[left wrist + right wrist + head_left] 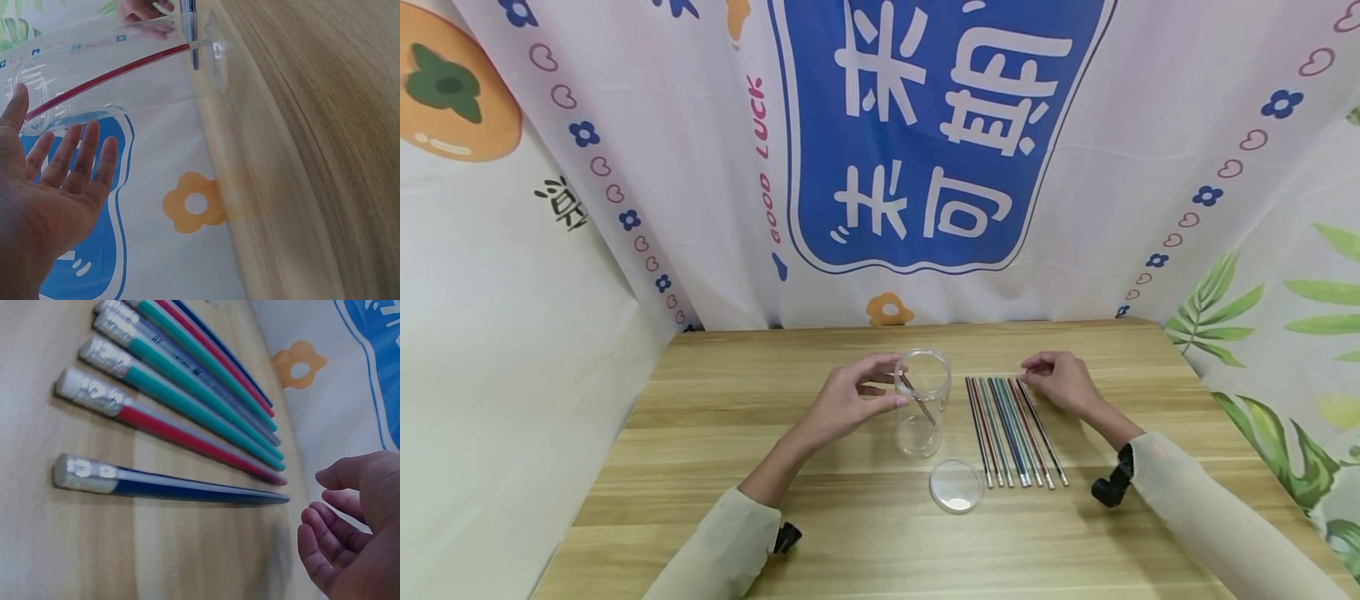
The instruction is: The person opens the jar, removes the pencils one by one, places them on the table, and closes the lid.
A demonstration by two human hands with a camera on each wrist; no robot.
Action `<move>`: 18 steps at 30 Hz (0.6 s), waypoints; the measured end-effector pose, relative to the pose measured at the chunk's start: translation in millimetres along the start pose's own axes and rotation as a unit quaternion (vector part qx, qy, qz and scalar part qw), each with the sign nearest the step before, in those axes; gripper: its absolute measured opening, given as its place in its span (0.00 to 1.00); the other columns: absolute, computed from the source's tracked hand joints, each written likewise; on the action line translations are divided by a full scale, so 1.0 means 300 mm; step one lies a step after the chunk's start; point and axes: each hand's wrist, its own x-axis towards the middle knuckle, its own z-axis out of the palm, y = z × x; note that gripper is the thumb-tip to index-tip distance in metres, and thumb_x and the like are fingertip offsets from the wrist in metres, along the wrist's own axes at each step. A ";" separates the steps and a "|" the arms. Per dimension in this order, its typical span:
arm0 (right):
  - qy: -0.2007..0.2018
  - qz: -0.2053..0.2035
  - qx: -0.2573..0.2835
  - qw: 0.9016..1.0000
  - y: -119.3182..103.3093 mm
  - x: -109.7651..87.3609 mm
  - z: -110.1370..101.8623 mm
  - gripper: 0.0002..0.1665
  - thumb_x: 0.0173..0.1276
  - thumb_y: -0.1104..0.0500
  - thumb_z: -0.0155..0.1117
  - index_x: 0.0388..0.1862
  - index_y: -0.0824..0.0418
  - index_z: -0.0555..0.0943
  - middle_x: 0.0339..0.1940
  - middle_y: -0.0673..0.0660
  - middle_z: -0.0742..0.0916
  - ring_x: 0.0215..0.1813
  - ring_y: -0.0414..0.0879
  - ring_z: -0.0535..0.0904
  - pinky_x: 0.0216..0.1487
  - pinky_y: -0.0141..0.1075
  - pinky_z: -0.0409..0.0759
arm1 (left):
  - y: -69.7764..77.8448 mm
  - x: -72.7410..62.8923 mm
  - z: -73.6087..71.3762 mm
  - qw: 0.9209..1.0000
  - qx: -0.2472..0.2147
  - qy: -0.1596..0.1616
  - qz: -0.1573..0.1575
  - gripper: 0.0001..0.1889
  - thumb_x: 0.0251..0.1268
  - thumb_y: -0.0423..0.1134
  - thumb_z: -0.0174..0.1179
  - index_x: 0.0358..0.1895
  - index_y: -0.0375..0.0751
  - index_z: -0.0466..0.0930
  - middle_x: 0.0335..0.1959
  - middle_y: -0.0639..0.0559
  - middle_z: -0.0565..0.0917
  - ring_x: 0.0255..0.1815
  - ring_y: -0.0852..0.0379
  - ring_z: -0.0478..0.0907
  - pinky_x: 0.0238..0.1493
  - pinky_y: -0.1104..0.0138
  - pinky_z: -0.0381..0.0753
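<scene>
A clear cylindrical jar (917, 435) stands upright on the table, its top uncovered. One red pencil (119, 74) leans inside it. My left hand (848, 402) is at the jar's left side near the rim, fingers extended and thumb by the wall; firm contact cannot be told. To the right of the jar lies a row of pencils (1009, 425) in blue, red and green, their eraser ends toward me. My right hand (1062, 383) is by the far tips at the row's right end. The dark blue pencil (187, 489) is nearest to it, apart from the loosely bent fingers.
A round clear lid (956, 486) lies flat on the wooden table (760, 517), in front of the jar and left of the eraser ends. A printed cloth (722, 250) hangs behind the table's far edge, with more cloth at both sides.
</scene>
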 end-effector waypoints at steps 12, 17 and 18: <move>0.006 -0.074 0.001 0.997 -0.110 -0.014 -0.039 0.14 0.73 0.64 0.71 0.55 0.69 0.86 0.45 0.61 0.91 0.47 0.55 0.88 0.43 0.30 0.88 | 0.000 0.000 0.001 1.000 0.001 0.003 -0.006 0.30 0.64 0.37 0.77 0.69 0.40 0.79 0.58 0.45 0.88 0.58 0.47 0.87 0.56 0.60 0.90; 0.000 -0.101 0.027 0.995 -0.189 -0.026 -0.043 0.14 0.72 0.65 0.72 0.54 0.68 0.87 0.47 0.61 0.91 0.49 0.54 0.88 0.46 0.31 0.89 | 0.001 0.001 0.001 1.000 0.000 0.002 -0.006 0.30 0.64 0.37 0.77 0.69 0.39 0.79 0.58 0.44 0.88 0.58 0.46 0.87 0.56 0.60 0.90; -0.001 -0.107 0.033 0.994 -0.205 -0.029 -0.043 0.13 0.72 0.65 0.72 0.54 0.68 0.87 0.47 0.61 0.91 0.49 0.54 0.88 0.46 0.30 0.89 | -0.001 0.000 0.001 1.000 0.000 0.002 -0.005 0.31 0.64 0.37 0.77 0.69 0.38 0.79 0.58 0.44 0.88 0.58 0.46 0.87 0.56 0.60 0.90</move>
